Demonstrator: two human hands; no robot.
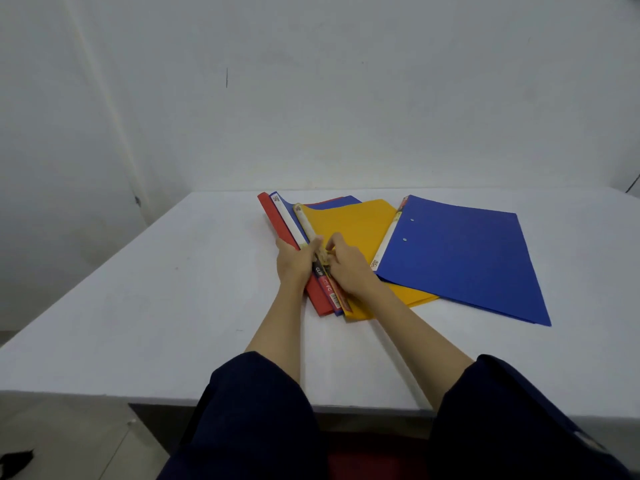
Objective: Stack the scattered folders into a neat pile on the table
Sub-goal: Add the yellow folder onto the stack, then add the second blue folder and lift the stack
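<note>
White table (173, 306) (blue folder (460, 258) apart)

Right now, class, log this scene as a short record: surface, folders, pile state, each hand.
surface: white table
folders: red folder, yellow folder, big blue folder, another blue under the yellow
pile state: fanned, spines uneven; big blue folder overlaps the yellow's right side
left hand: on the spines
right hand: on the yellow folder's spine edge

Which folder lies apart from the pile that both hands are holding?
The large blue folder on the right: neither hand touches it, and it overlaps only the yellow folder.
</note>
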